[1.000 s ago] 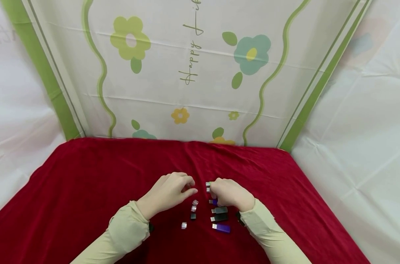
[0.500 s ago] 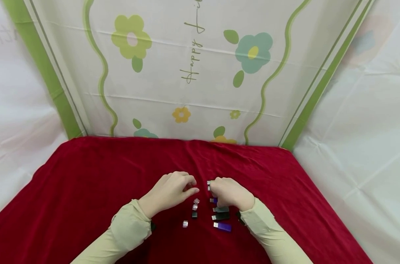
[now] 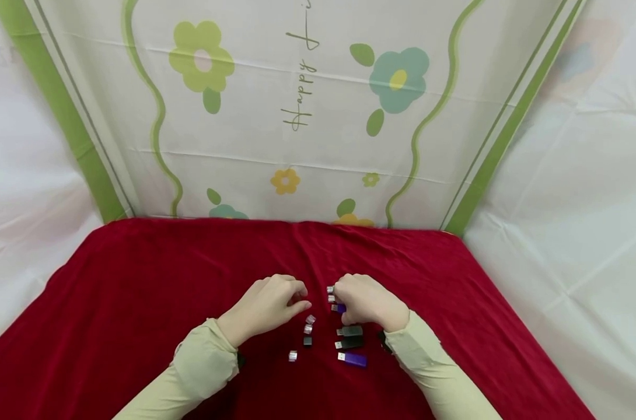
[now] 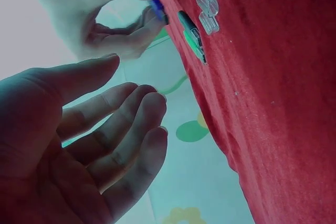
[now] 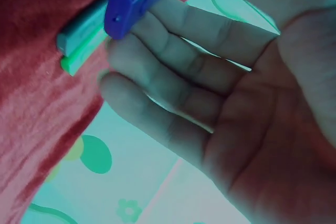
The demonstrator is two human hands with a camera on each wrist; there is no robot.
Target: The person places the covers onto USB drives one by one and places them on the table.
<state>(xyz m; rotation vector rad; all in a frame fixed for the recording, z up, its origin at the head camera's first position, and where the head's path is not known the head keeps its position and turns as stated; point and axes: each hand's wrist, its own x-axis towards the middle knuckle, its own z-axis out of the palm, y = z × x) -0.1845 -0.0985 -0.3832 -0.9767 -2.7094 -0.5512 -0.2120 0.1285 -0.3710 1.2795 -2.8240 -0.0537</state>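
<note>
My right hand [image 3: 369, 300] pinches a purple-blue USB stick [image 5: 126, 9] between thumb and fingers, just above the red cloth. The stick's metal plug points left in the head view. Beyond it lie two more USB sticks, one green [image 5: 84, 52] and one dark [image 5: 86, 23], partly hidden by the hand in the head view. On the near side are a grey USB stick [image 3: 352, 331], a black one [image 3: 349, 344] and a second purple one [image 3: 356, 360]. My left hand [image 3: 268, 306] hovers to the left with loosely bent fingers, holding nothing.
Small caps lie between the hands: two clear ones, a tilted cap [image 3: 310, 319] and another cap [image 3: 308, 329], then a black cap [image 3: 307, 341]. A further clear cap [image 3: 293, 356] sits nearer and left. Red cloth [image 3: 155, 280] covers the table; a printed curtain [image 3: 255, 128] stands behind.
My right hand has moved the purple-blue USB stick away from me, closer to the two far sticks and off from the grey one. My left hand stays about where it was.
</note>
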